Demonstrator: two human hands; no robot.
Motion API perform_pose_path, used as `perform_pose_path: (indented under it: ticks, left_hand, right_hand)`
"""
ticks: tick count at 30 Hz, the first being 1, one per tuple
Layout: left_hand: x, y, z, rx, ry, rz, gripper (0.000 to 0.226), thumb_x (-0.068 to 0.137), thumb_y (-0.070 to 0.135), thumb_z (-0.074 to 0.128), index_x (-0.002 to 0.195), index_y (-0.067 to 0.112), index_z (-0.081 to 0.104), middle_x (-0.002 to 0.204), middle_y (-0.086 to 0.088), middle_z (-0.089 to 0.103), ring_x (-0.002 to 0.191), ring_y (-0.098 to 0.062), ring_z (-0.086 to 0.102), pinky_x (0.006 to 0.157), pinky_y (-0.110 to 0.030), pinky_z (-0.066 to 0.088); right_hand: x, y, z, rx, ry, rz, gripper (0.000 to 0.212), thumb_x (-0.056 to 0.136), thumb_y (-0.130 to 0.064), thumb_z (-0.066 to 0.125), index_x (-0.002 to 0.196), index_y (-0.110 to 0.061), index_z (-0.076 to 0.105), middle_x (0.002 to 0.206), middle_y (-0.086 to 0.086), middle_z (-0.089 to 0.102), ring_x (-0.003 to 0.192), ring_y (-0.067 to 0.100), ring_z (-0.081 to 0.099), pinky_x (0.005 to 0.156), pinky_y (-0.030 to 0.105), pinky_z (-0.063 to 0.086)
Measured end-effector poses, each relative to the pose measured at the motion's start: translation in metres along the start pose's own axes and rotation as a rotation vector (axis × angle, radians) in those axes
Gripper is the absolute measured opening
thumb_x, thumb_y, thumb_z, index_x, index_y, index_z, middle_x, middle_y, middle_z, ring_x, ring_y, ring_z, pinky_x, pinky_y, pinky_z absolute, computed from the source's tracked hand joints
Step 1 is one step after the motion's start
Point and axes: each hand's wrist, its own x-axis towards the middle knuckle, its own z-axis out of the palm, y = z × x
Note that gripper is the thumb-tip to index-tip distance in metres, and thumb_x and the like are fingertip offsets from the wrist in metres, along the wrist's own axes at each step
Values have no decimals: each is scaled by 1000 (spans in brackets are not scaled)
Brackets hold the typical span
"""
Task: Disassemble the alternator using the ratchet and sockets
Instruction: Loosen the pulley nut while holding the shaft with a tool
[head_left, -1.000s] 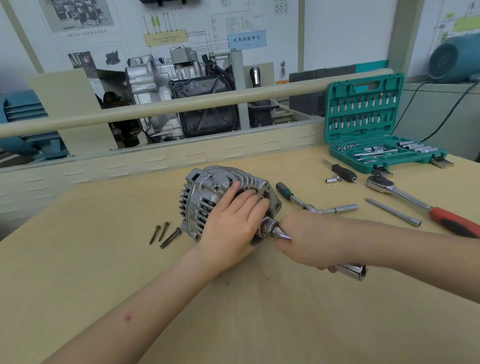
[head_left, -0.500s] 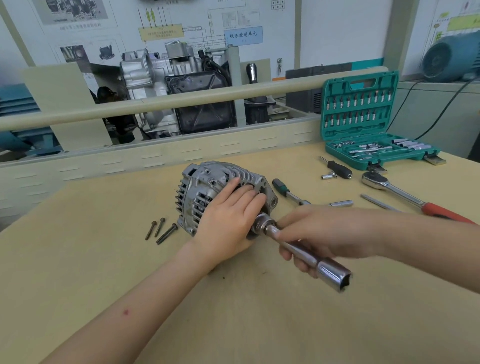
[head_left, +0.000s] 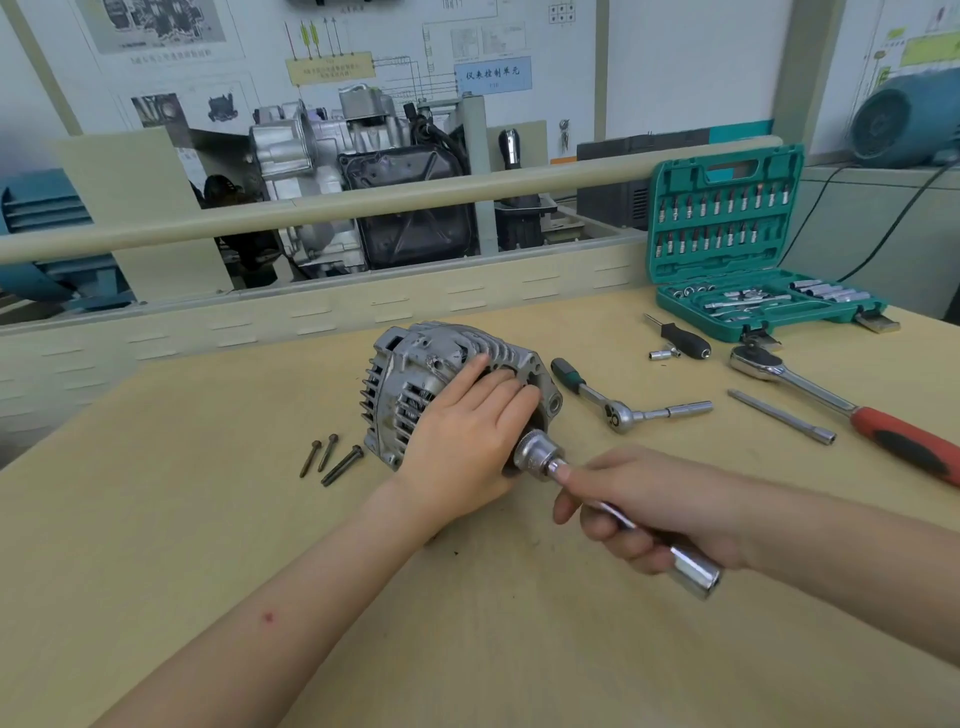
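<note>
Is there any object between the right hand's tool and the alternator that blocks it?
Nothing visible blocks it. The right hand grips the chrome socket tool, whose head already meets the alternator beside the left hand, which rests on the housing. The contact point itself is hidden.

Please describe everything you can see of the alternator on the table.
The alternator is a grey, worn-looking metal casing with cooling slots and ribs. It lies on its side on the wooden table. The left hand rests flat on it. A chrome wrench, gripped by the right hand, meets its near end.
</note>
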Motion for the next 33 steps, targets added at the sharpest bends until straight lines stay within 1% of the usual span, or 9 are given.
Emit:
perform_pose_path:
  ticks: [6,10,16,20,23,26,28,30,33]
  left_hand:
    - [0,1,-2,1,-5,6,39,57,23,78,90,3,71,87,-8,72,88,-22,69,98,-47,38]
    - [0,1,-2,-1,-4,1,39,56,22,79,89,3,71,87,-8,72,87,-22,69,97,-46,41]
    - [0,0,-1,6,-5,-2,40,56,22,80,90,4,70,88,-7,72,88,-21,69,99,-45,39]
    - [0,1,-1,2,3,-11,38,58,21,78,90,3,70,88,-8,72,88,-22,69,99,-44,38]
    - [-1,0,0,3,-3,-12,39,56,21,78,90,4,71,88,-8,72,88,-22,69,99,-43,39]
    - [0,0,1,-5,-11,-10,40,56,21,78,90,4,71,88,-7,72,89,-22,68,101,-38,38]
    - [0,-1,1,-9,-15,-9,40,56,22,78,91,4,70,89,-7,72,89,-22,68,102,-37,37]
    - [-1,0,1,-5,-15,-12,41,56,22,78,91,4,70,89,-7,72,89,-22,68,103,-37,36]
    - [-1,1,1,-10,-14,-18,40,57,23,76,91,3,70,89,-9,72,89,-23,68,103,-36,31]
  right_hand:
    - [-4,-7,0,-1414,437,-354,14,99,-25,33,87,-17,34,65,-4,35,52,9,34,43,25,23]
    - [-5,-21,8,-1326,352,-330,27,98,-25,35,73,-15,34,65,-3,38,52,8,38,44,22,26]
    - [-16,-25,-9,-273,-40,-134,22,96,-12,43,74,-7,44,52,-1,49,35,7,42,36,17,36]
    - [-8,-16,0,-990,226,-309,29,97,-19,37,68,-15,36,58,0,44,41,10,41,40,19,34]
    - [-6,-12,9,-1404,368,-374,8,95,-10,35,95,-14,42,67,-2,34,51,11,34,42,25,24]
    - [-6,-10,11,-1598,459,-434,50,85,7,36,134,-2,25,65,4,24,48,15,25,40,28,17]
    - [-8,-13,10,-1680,431,-472,49,86,7,36,133,2,26,64,5,22,48,15,24,41,27,18]
    - [-9,-19,6,-1423,385,-450,15,93,-7,39,106,-5,46,63,3,35,48,13,34,42,25,25]
    - [-10,-21,2,-328,64,-173,13,94,-16,47,87,-6,52,57,1,52,38,8,49,40,20,40]
